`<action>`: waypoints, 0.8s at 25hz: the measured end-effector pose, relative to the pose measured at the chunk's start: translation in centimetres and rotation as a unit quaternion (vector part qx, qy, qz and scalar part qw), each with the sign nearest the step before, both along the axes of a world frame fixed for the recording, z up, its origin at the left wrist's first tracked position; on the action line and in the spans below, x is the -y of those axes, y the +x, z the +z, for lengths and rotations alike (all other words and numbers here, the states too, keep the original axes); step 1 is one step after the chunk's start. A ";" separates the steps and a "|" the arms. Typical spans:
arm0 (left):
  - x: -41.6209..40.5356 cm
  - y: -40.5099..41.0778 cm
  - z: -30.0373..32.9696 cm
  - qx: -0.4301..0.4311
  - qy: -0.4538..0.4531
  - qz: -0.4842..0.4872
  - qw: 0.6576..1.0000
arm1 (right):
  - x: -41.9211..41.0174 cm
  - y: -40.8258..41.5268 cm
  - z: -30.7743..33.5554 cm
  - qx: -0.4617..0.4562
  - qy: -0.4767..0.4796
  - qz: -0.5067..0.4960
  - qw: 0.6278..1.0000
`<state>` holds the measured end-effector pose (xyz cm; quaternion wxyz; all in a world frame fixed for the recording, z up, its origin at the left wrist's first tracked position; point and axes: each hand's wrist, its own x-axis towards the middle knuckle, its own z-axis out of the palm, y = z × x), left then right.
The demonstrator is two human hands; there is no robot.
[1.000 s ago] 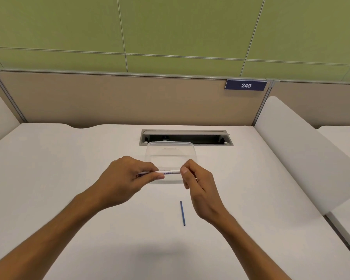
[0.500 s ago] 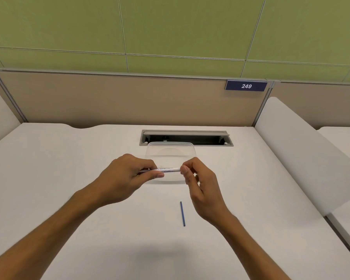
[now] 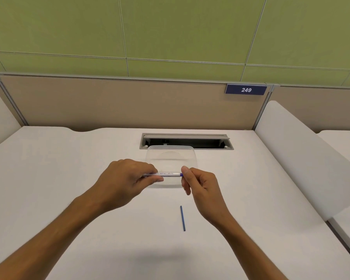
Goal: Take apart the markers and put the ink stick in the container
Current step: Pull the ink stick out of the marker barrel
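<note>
A white marker (image 3: 168, 174) with blue print lies level between my hands, above the near rim of a clear plastic container (image 3: 171, 156). My left hand (image 3: 125, 182) grips the marker's left half, which its fingers hide. My right hand (image 3: 200, 184) pinches the blue end of the marker with thumb and forefinger. A thin blue ink stick (image 3: 182, 218) lies on the white desk (image 3: 69, 199), nearer to me than the hands and just left of my right wrist. The container looks empty.
A grey cable slot (image 3: 187, 141) is set into the desk right behind the container. A tan partition (image 3: 129, 104) with a sign reading 249 (image 3: 246, 90) closes the back. White side dividers (image 3: 303, 150) rise at the right and left.
My right hand has slid slightly to the right along the marker, so a blue tip shows at its fingertips. The ink stick on the desk has not moved.
</note>
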<state>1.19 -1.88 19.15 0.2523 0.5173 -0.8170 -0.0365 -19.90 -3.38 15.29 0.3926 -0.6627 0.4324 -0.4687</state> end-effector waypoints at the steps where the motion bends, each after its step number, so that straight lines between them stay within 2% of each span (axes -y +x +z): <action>1: 0.0 0.0 0.0 -0.004 0.003 -0.002 1.000 | 0.0 -0.1 0.1 0.003 0.005 0.014 1.000; 4: 0.1 0.2 0.1 -0.038 0.033 -0.013 0.999 | -0.2 -0.4 0.2 -0.020 -0.014 0.027 0.999; 8: 0.1 0.5 -0.1 -0.097 0.077 -0.030 0.992 | -0.5 -0.8 -0.2 -0.051 -0.085 0.015 0.995; 10: -0.1 0.4 -0.1 -0.083 0.067 -0.026 0.994 | -0.5 -1.0 -0.3 -0.050 -0.092 0.009 0.994; 15: -0.4 -0.2 0.4 0.005 -0.010 -0.016 1.000 | -0.4 -0.9 -0.2 -0.005 -0.019 -0.008 1.000; 20: -0.2 -0.2 0.6 0.027 -0.021 -0.019 0.999 | -0.2 -1.2 0.1 0.020 0.001 0.027 0.999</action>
